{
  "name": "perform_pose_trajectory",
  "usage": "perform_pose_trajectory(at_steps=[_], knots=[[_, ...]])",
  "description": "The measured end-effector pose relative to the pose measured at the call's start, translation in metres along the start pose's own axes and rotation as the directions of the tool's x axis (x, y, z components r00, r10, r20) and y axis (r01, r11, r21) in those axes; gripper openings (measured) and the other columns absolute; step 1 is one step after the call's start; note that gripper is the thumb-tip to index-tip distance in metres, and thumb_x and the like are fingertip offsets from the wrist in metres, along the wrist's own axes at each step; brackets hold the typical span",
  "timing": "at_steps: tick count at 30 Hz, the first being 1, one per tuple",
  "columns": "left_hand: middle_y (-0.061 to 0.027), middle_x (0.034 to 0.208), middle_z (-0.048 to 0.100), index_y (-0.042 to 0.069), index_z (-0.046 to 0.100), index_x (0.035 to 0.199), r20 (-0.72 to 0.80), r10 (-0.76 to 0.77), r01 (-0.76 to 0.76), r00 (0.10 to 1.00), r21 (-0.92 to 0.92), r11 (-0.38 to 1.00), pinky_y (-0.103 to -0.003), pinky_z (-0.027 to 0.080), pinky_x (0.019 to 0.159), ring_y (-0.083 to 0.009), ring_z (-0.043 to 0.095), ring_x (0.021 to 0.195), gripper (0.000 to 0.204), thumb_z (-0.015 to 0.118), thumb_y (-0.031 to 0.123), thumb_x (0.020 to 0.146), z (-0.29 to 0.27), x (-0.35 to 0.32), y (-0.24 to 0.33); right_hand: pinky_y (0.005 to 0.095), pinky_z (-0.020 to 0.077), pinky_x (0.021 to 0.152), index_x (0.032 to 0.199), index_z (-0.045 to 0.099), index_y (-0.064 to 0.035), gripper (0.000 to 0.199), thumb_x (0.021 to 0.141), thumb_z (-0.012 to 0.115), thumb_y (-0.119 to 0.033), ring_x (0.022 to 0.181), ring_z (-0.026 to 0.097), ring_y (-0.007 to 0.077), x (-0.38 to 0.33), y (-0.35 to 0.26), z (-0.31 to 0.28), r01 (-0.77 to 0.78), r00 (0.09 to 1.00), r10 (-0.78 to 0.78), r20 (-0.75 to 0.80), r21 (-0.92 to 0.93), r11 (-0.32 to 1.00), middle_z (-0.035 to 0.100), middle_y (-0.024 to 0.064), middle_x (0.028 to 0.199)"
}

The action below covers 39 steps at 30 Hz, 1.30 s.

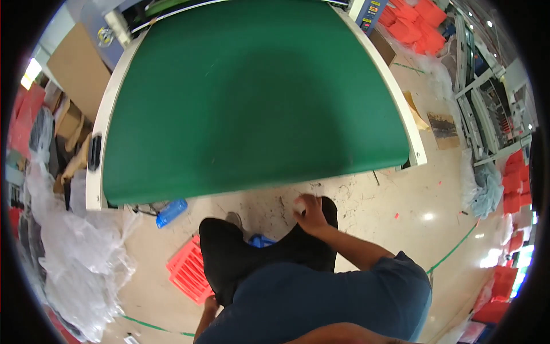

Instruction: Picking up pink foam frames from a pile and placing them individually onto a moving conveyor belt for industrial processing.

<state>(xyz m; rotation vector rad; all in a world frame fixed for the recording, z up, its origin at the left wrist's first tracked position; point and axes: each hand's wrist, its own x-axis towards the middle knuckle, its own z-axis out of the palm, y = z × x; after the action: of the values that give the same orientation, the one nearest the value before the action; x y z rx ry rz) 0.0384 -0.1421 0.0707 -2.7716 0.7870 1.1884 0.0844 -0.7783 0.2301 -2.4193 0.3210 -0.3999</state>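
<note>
My right hand [311, 214] is raised by my right knee, thumb and fingers curved apart with nothing visible between them. Low at my left side, my left hand [212, 303] is next to the corner of a red slatted piece [189, 270] that looks like a plastic crate. Its fingers are mostly hidden, and whether it grips the red piece I cannot tell. In front of me stretches a wide green conveyor belt [258, 103], with no object on it and neither hand touching it.
White side rails [114, 103] edge the belt. A blue bottle-like object [172, 212] lies below its near left corner. Clear plastic sheeting [80, 258] and cardboard [79, 71] crowd the left. Red pieces [413, 26] are heaped at far right, above metal frames [481, 114].
</note>
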Motion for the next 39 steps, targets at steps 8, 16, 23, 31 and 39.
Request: perform_pose_trajectory(at_steps=[8,16,23,31,39], knots=[[-0.0086,0.067,0.062,0.009,0.073,0.098,0.081,0.075,-0.084,0.994,0.124,0.989,-0.040,0.051,0.060,-0.0246,0.064,0.066,0.021,0.072,0.028,0.090,-0.250,0.041,0.043,0.0506,0.0360,0.107,0.123,0.058,-0.0082,0.047,0.080,0.075,-0.019,0.125,0.044,0.0417,-0.073,-0.019,-0.091,-0.406,0.912,0.409,-0.021,0.086,0.910,0.051,0.0204,0.130],[-0.0088,0.068,0.063,0.009,0.073,0.098,0.106,0.224,-0.244,0.969,0.252,0.936,-0.040,0.051,0.061,-0.0241,0.064,0.068,0.023,0.071,0.030,0.091,-0.473,0.078,0.129,0.0504,0.0472,0.093,0.114,0.061,-0.0060,0.030,0.084,0.066,-0.003,0.110,0.059,0.0393,-0.295,-0.097,-0.160,-0.923,0.379,0.923,0.067,0.106,0.371,0.061,0.0222,0.111],[-0.0091,0.070,0.063,0.008,0.073,0.097,0.184,0.318,-0.359,0.930,0.266,0.895,-0.039,0.050,0.063,-0.0237,0.064,0.069,0.025,0.070,0.032,0.092,-0.503,0.079,0.258,0.0490,0.0475,0.091,0.112,0.061,-0.0056,0.026,0.086,0.066,-0.006,0.106,0.060,0.0373,-0.357,-0.088,-0.216,-0.918,0.283,0.959,0.005,0.290,0.269,0.062,0.0212,0.109],[-0.0093,0.071,0.064,0.007,0.072,0.097,0.283,0.410,-0.475,0.867,0.226,0.850,-0.039,0.050,0.065,-0.0232,0.064,0.071,0.027,0.068,0.034,0.093,-0.498,0.064,0.440,0.0474,0.0480,0.088,0.109,0.061,-0.0052,0.022,0.088,0.066,-0.009,0.103,0.060,0.0349,-0.431,-0.064,-0.322,-0.876,0.174,0.983,-0.055,0.448,0.179,0.063,0.0202,0.107],[-0.0096,0.072,0.064,0.007,0.072,0.096,0.366,0.476,-0.547,0.800,0.117,0.829,-0.038,0.050,0.066,-0.0228,0.064,0.073,0.030,0.067,0.036,0.094,-0.464,0.070,0.604,0.0459,0.0484,0.086,0.106,0.062,-0.0048,0.019,0.089,0.067,-0.013,0.099,0.061,0.0326,-0.474,-0.012,-0.424,-0.830,0.097,0.991,-0.095,0.541,0.134,0.064,0.0191,0.106]])
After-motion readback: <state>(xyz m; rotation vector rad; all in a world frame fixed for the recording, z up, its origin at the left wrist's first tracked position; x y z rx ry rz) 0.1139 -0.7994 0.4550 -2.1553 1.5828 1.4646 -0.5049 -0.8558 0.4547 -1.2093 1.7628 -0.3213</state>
